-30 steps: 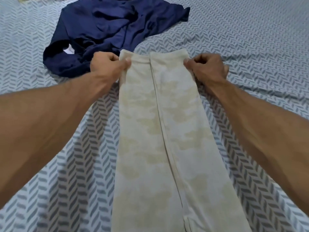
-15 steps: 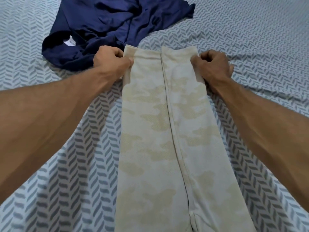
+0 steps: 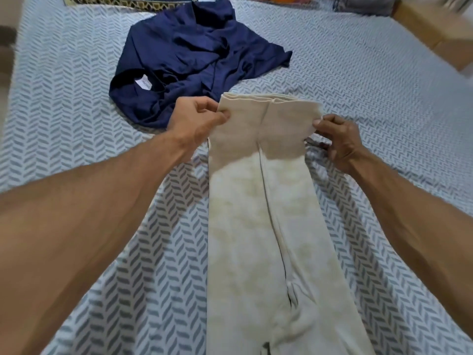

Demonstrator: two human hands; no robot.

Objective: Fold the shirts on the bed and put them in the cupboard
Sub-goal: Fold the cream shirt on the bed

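A cream shirt with a faint camouflage print (image 3: 266, 226) lies as a long narrow strip down the middle of the bed (image 3: 384, 103), both sides folded in to a centre seam. My left hand (image 3: 197, 117) pinches its far left corner and my right hand (image 3: 337, 139) pinches its far right corner. The far end is lifted off the bed and curls back toward me. A crumpled navy blue shirt (image 3: 194, 60) lies unfolded just beyond my left hand, its white neck label showing.
The bed carries a grey and white herringbone sheet. A patterned edge (image 3: 122, 0) runs along its far side. Blurred items (image 3: 358, 2) and a brown wooden surface (image 3: 435, 32) sit at the far right. No cupboard is in view.
Both hands have raised the cream shirt's far end off the bed and begun drawing it back toward me. The view has tilted up, showing more of the bed's far side.
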